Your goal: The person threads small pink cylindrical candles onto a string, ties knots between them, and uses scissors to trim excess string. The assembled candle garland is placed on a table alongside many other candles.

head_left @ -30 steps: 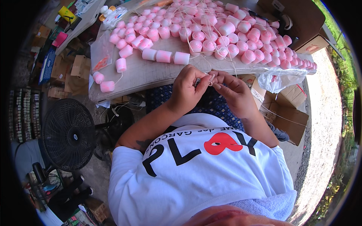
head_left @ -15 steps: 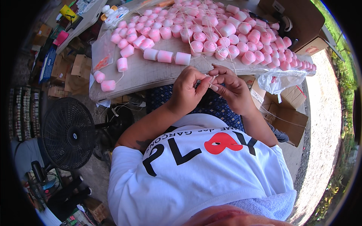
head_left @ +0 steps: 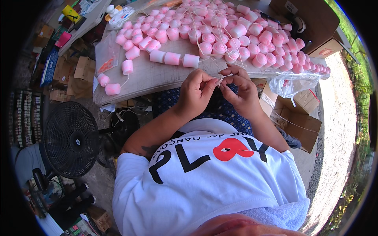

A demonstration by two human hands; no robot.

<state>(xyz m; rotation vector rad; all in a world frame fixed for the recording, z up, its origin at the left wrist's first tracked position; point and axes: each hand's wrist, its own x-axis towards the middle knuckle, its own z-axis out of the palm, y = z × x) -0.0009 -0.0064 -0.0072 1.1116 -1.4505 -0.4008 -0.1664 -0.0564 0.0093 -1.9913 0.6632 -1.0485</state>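
My left hand (head_left: pixel 195 91) and my right hand (head_left: pixel 241 92) meet just past the table's near edge, above my lap. A pale cord (head_left: pixel 219 81) is pinched between the left thumb and index finger. The right thumb and fingers are bent against the same short bit of cord; its exact loop or knot is too small to make out. Beyond the hands, many pink-and-white cup-shaped pieces (head_left: pixel 219 48) are crowded over the table, with thin cords lying across them. Closest to the left hand is a row of such pieces (head_left: pixel 191 60) on their sides.
The pale table (head_left: pixel 145 83) has a curved-looking near edge. Two strung pieces (head_left: pixel 113 89) lie at its left corner. A cardboard box (head_left: pixel 311 23) stands at the far right, and a clear plastic bag (head_left: pixel 289 86) hangs below. A black fan (head_left: pixel 71 139) stands at my left.
The right thumb and fingers have shifted their hold on the cord, with the thumb now higher and wider from the palm. The left hand stays nearly in place. The pieces have not moved.
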